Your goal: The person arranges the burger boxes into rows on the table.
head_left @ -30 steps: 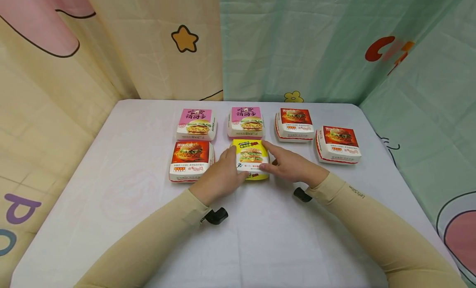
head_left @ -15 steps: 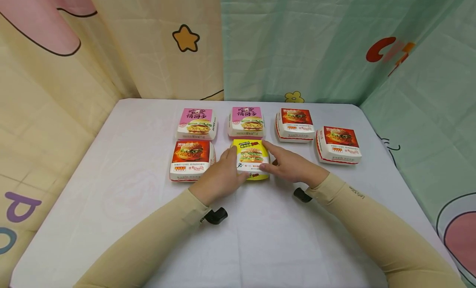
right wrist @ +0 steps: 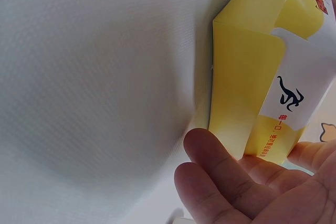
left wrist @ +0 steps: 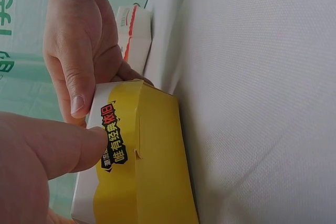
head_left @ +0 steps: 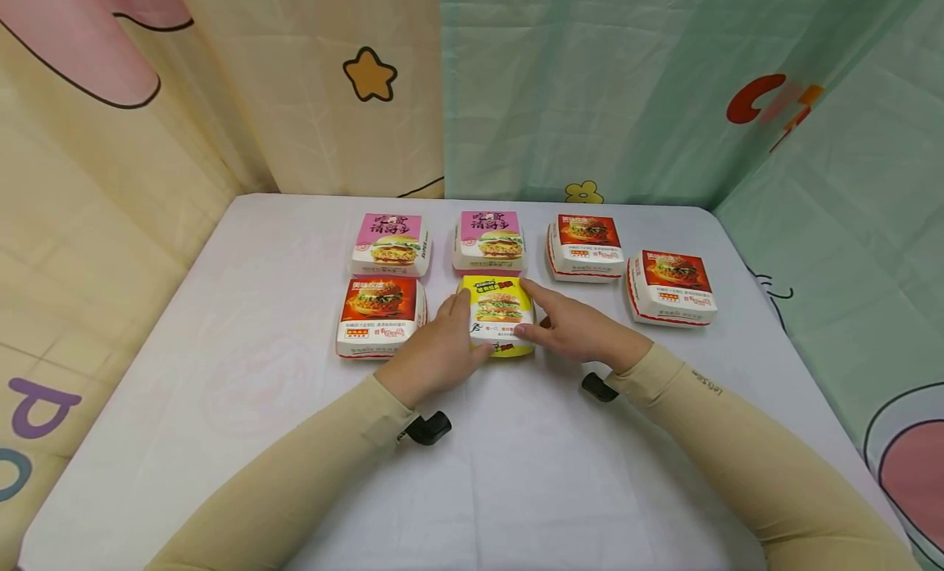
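A yellow and white burger box (head_left: 501, 317) sits on the white table between both hands, just in front of a pink-topped burger box (head_left: 488, 242). The left hand (head_left: 437, 346) grips its left side, its thumb over the near edge of the lid. From the other side the right hand (head_left: 578, 321) holds it, thumb on the top and fingers along the side. The left wrist view shows the yellow front wall and a thumb on the lid. In the right wrist view, fingertips (right wrist: 202, 142) touch the yellow side wall near the tabletop.
Left of the hands, a red-topped burger box (head_left: 379, 317) stands before another pink-topped box (head_left: 391, 245). Two more red-topped boxes, one farther back (head_left: 585, 247) and one at the right (head_left: 671, 287), stand on the table (head_left: 546, 481). Printed curtains (head_left: 590, 88) enclose its back and sides.
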`<state>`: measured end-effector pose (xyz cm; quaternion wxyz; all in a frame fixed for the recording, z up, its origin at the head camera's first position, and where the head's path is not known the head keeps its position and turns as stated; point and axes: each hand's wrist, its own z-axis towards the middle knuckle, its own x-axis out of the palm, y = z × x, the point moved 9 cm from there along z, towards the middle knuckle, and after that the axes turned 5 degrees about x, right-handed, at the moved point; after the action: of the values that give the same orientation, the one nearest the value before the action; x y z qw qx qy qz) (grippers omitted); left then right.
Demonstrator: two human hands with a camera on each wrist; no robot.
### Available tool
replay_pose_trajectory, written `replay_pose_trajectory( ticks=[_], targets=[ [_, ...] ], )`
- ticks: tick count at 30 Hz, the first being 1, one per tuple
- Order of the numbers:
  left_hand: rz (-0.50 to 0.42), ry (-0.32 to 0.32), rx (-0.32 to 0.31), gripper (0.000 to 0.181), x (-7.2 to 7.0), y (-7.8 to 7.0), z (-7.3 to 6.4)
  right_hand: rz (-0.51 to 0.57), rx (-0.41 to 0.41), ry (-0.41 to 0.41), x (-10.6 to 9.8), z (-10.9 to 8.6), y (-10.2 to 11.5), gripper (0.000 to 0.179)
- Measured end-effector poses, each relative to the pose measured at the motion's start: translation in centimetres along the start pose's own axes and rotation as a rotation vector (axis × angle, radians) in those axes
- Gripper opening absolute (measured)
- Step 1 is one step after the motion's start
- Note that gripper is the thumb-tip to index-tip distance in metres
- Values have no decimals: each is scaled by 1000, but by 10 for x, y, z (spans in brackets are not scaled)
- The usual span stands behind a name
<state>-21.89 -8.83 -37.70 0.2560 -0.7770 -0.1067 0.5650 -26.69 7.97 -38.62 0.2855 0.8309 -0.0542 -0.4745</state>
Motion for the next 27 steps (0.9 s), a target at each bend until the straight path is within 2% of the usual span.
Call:
replay_pose_trajectory(
  ticks=[18, 27],
  targets=[
    [12, 8, 2, 99, 1, 0, 0, 4, 3, -3, 0, -2, 1, 96],
    [12, 9, -16, 102, 2, 2, 1, -11, -3, -14, -1, -3, 2, 95]
  ],
)
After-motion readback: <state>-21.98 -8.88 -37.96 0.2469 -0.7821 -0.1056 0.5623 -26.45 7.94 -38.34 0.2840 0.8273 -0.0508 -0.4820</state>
